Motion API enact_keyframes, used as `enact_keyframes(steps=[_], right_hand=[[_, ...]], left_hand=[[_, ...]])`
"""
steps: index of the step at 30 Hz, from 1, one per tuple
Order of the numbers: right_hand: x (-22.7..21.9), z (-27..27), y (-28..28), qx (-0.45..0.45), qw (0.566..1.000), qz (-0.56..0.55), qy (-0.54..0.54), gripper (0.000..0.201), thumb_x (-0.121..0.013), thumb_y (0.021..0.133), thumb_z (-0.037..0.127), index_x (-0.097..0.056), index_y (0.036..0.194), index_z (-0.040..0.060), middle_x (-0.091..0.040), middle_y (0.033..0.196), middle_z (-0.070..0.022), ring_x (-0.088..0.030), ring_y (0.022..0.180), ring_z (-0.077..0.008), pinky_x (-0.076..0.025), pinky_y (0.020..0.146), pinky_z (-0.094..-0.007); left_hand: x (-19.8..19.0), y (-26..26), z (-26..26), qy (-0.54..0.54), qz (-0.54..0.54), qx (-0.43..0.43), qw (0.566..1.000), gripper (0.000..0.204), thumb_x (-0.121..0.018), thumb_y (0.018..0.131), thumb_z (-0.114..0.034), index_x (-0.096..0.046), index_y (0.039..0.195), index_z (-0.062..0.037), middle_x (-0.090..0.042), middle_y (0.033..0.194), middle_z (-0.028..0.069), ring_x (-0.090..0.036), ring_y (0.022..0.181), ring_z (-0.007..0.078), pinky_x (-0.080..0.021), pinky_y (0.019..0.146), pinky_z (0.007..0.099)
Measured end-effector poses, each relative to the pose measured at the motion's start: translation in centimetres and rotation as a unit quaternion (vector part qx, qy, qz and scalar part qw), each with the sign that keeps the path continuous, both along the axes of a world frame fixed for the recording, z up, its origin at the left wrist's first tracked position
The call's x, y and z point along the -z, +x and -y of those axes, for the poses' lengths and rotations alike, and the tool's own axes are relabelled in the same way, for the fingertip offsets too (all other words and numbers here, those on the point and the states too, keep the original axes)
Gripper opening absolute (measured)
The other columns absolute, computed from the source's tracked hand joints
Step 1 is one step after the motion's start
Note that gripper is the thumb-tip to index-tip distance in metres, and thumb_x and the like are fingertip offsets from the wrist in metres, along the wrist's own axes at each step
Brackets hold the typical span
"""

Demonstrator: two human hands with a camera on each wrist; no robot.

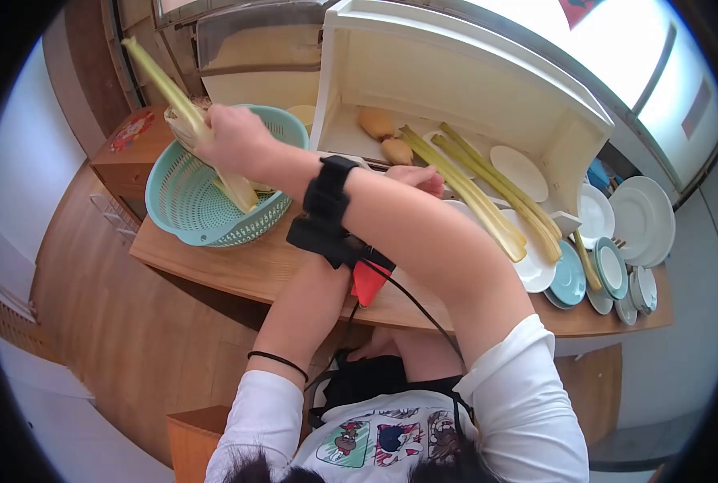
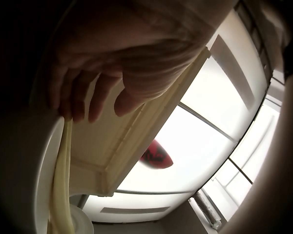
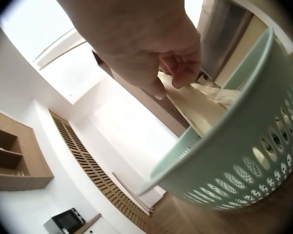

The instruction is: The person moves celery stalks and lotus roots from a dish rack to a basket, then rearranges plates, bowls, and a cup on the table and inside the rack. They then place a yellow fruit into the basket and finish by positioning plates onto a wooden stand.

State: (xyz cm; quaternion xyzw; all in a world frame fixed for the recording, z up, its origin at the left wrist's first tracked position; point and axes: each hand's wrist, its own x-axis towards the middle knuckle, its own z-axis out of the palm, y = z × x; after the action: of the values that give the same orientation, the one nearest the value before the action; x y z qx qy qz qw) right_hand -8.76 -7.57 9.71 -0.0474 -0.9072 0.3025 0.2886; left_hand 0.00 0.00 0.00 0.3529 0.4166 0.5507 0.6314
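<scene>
mint-green plastic forms the perforated basket [image 1: 270, 219] at the left end of the wooden table [image 1: 242, 278], and i have the right hand [image 1: 237, 143] over it, fingers curled round a celery stalk [image 1: 159, 79]. the stalk slants through the grip, its thin end pointing up and away past the basket's rim, its broad pale end down inside. a pale, wrinkled vegetable [image 1: 180, 129] sits in the basket, just beside the stalk. my arms are crossed, the right forearm passing over the left, so the left hand [image 1: 415, 178] is further along to the right, at the front of a cream open-fronted cabinet [image 1: 455, 68]. its fingers are loosely bent and well spread from the thumb, with nothing in the grip; the tips are near more green stalks [image 1: 473, 193], and i cannot tell whether they touch. those stalks slope out of the cabinet, their broad ends over a white plate [image 1: 538, 276]. behind the left hand, inside the cabinet, lie two brownish roots [image 1: 375, 124]. a blue plate [image 1: 567, 274] and stacked white dishes [image 1: 650, 211] stand toward the table's right end.
</scene>
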Motion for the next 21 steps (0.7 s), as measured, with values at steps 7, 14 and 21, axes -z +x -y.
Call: enact_keyframes(steps=[7, 14, 21], right_hand=[[3.2, -0.1, -1.2, -0.039, 0.992, 0.106, 0.063, 0.041, -0.07, 0.066, 0.024, -0.053, 0.091, -0.0037, -0.059, 0.088, -0.0208, -0.058, 0.084, -0.0355, -0.048, 0.073, -0.0386], [0.2, -1.2, 3.4, -0.082, 0.961, 0.209, 0.161, 0.045, -0.067, 0.069, 0.03, -0.055, 0.099, -0.0013, -0.06, 0.091, -0.0178, -0.057, 0.088, -0.0323, -0.047, 0.076, -0.0366], [-5.4, -7.5, 17.1, -0.023, 0.981, 0.134, 0.138, 0.035, -0.062, 0.074, 0.029, -0.057, 0.096, 0.0022, -0.062, 0.079, -0.0128, -0.059, 0.072, -0.025, -0.047, 0.067, -0.0334]], left_hand=[[-1.1, -0.4, 0.1, 0.045, 0.065, -0.028, 0.996, 0.033, -0.051, 0.087, -0.034, -0.055, 0.097, -0.0023, -0.058, 0.093, 0.0087, -0.057, 0.089, 0.0176, -0.048, 0.08, 0.0303], [-1.4, -0.2, -0.4, 0.053, 0.092, -0.071, 0.992, 0.036, -0.051, 0.086, -0.036, -0.054, 0.098, -0.0025, -0.059, 0.095, 0.0094, -0.055, 0.092, 0.019, -0.047, 0.083, 0.0317], [-0.3, -0.3, 0.6, 0.131, 0.072, -0.088, 0.985, 0.044, -0.052, 0.085, -0.038, -0.049, 0.114, -0.0044, -0.049, 0.117, 0.0097, -0.046, 0.11, 0.0206, -0.039, 0.091, 0.034]])
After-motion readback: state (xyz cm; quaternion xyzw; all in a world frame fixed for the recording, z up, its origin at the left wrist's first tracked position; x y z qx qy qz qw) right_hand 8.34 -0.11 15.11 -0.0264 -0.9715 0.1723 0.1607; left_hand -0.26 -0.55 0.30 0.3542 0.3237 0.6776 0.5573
